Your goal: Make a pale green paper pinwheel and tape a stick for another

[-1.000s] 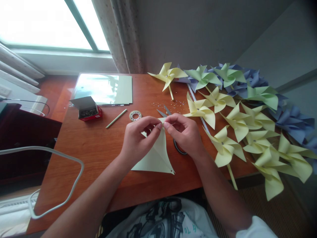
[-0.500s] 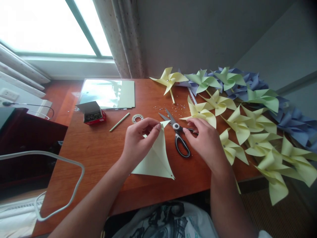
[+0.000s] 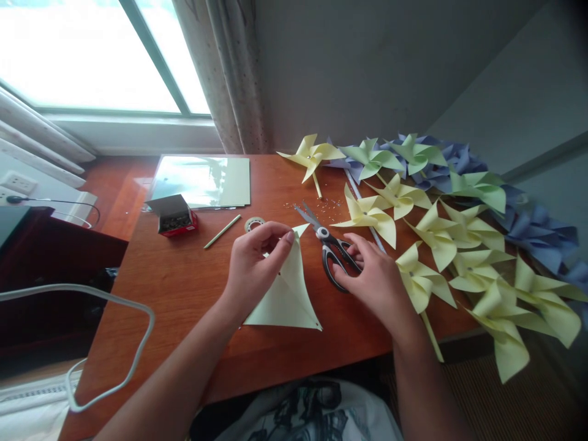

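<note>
My left hand (image 3: 261, 260) pinches the upper part of a pale yellow-green paper piece (image 3: 287, 303). One pointed tip of the paper sticks out past my fingertips, while its lower edge spreads toward the front of the table, with a small dark hole at the lower right corner. My right hand (image 3: 373, 266) is closed round the handles of black-and-grey scissors (image 3: 323, 233). Their blades are slightly apart and point away to the upper left. Behind my left hand lies a partly hidden tape-like ring (image 3: 254, 223).
Finished yellow pinwheels (image 3: 367, 214), green pinwheels (image 3: 373, 158) and blue pinwheels (image 3: 542, 233) crowd the right side. A red box (image 3: 178, 228) of small dark pieces, a rolled paper stick (image 3: 222, 231) and paper sheets (image 3: 236, 180) lie left. Tiny scraps dot the wooden table (image 3: 184, 318).
My right hand has moved down onto the scissors' handles and closed on them. My left hand keeps its pinch on the paper. The view has shifted slightly.
</note>
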`<state>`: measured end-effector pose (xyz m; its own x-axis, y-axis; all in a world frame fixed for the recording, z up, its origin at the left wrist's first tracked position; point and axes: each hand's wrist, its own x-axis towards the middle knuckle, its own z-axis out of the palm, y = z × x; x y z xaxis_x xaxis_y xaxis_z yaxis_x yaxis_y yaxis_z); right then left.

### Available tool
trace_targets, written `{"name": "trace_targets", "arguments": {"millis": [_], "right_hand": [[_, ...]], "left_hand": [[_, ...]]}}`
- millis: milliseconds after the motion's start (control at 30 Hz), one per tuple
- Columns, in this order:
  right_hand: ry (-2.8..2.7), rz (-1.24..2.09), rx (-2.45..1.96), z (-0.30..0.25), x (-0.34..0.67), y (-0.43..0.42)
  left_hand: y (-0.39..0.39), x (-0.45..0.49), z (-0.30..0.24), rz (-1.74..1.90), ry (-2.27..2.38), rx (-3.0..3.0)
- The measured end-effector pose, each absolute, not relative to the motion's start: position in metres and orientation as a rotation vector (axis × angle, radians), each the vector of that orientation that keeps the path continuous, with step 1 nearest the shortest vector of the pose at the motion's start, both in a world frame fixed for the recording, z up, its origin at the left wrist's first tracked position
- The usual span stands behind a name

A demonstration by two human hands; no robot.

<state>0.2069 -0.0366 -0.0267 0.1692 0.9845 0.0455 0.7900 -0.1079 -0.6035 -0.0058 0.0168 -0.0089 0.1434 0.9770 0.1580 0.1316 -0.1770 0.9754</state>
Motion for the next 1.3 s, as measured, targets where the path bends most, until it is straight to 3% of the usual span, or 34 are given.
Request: {"name": "trace_targets", "arguments": {"millis": [167,267,767,1300], "right_hand": [[-1.283,1.03,-1.408,-0.034,0.211,-0.033],[-1.286,1.15,-1.245,-0.034,0.206,-0.027],[-1.64,0.864,-1.319,-0.036,0.203,-0.029],[-1.649,0.875,-1.338,-0.034,0.203,-0.029]], "left_hand": [[0.017,-0.007,-0.011,1.16,1.106,1.514],[0.018,-0.007,-0.014,1.158,1.109,1.536],[0.021,-0.009,-0.025,1.178,1.109,1.581],[0.021,-0.01,-0.018,1.153,1.145,1.697]]}}
